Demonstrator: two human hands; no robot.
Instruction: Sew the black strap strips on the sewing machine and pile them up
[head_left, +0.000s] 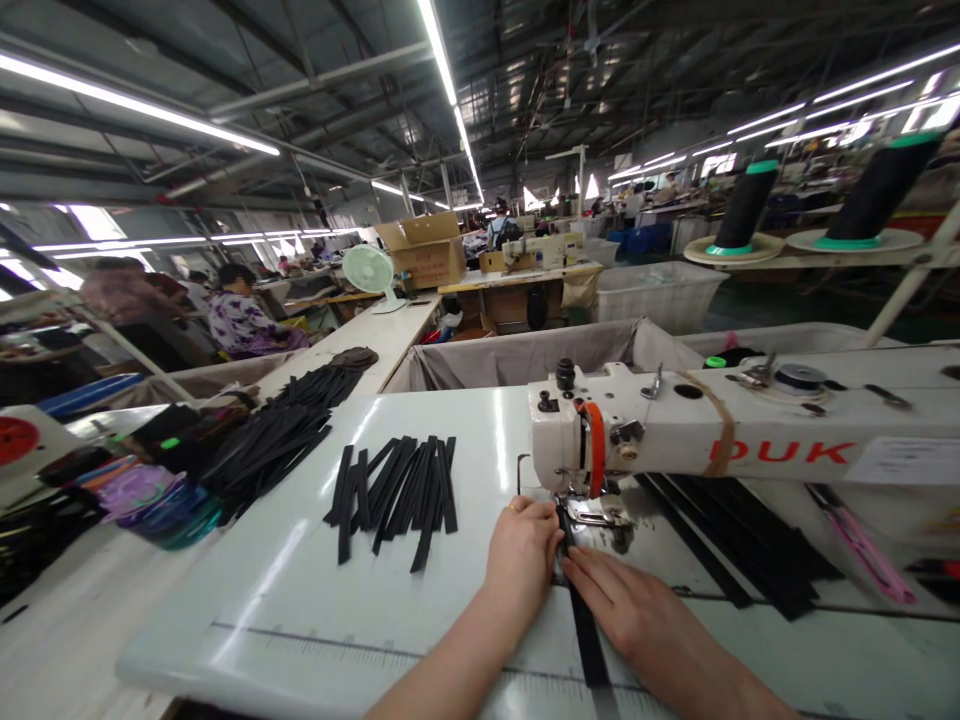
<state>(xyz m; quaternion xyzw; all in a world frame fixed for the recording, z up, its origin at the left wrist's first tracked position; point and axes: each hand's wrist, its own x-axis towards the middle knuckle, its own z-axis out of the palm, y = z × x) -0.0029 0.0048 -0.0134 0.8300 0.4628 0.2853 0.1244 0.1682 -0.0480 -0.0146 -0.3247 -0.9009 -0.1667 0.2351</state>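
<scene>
A black fabric strip [587, 640] runs from the needle area of a white sewing machine [637, 420] toward me over the table's front part. My left hand [523, 555] has its fingers curled onto the strip's left side, close to the presser foot [592, 515]. From the right, my right hand [634, 605] grips the strip's edge just nearer to me, fingers together; its thumb is hidden. To the left lies a loose pile of black strips [397, 490]. More black strips [735, 545] lie under the machine arm.
Pink-handled scissors [862, 545] lie right of the machine. A further heap of black strips [289, 420] covers part of the left-hand table, near a basket [161, 505]. Behind stand a cloth-lined bin [525, 355], a fan [371, 270] and a cardboard box [424, 250]. A person [244, 310] sits far left.
</scene>
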